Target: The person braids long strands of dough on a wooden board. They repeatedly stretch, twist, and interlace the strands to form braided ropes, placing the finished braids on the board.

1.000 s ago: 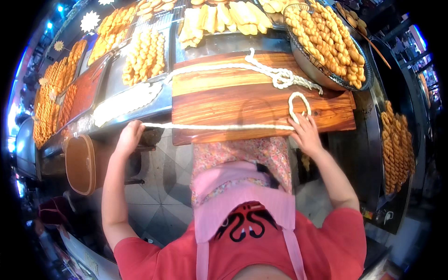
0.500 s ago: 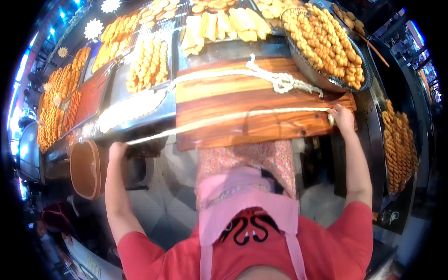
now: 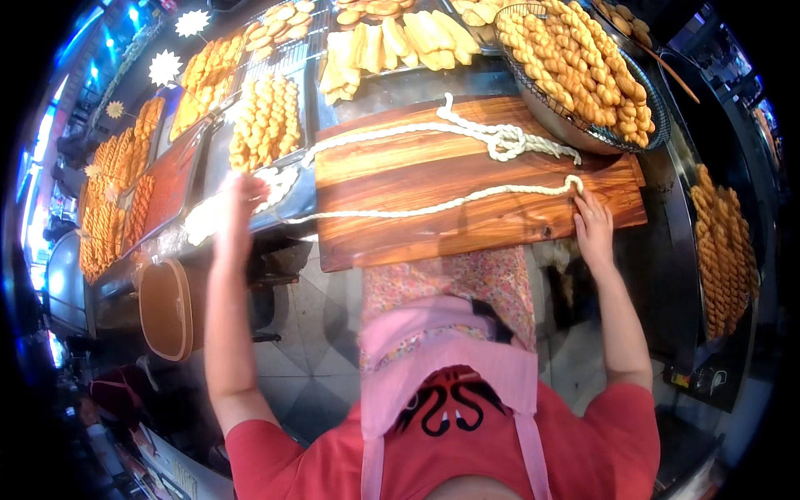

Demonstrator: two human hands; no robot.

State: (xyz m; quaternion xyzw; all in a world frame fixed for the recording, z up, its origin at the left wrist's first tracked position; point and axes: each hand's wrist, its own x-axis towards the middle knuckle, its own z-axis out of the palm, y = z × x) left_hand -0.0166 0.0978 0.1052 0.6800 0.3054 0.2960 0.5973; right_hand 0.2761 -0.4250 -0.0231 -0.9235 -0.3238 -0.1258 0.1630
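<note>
A long, thin dough rope [image 3: 442, 205] lies twisted across the wooden board [image 3: 400, 246], its right end curled into a small hook. My right hand [image 3: 594, 227] rests at that end, fingers stretched out on the board and touching or nearly touching the hook. Motion blurs my left hand [image 3: 240, 200], which is over the pale heap of dough [image 3: 208, 218] left of the board; its fingers cannot be made out. Farther back on the board runs a second dough rope [image 3: 379, 133], with a knotted clump [image 3: 508, 142] toward its right end.
A wire basket [image 3: 658, 117] heaped with fried dough twists [image 3: 575, 71] overhangs the board's back right corner. Trays of twists [image 3: 265, 125] and fried sticks [image 3: 396, 43] line the back. More twists [image 3: 723, 254] lie at right. A brown bin [image 3: 167, 308] stands lower left.
The rope, stretched taut between both hands before, now lies slack and twisted on the board. My left hand has let go of its end and moved up to the pale dough; my right has loosened.
</note>
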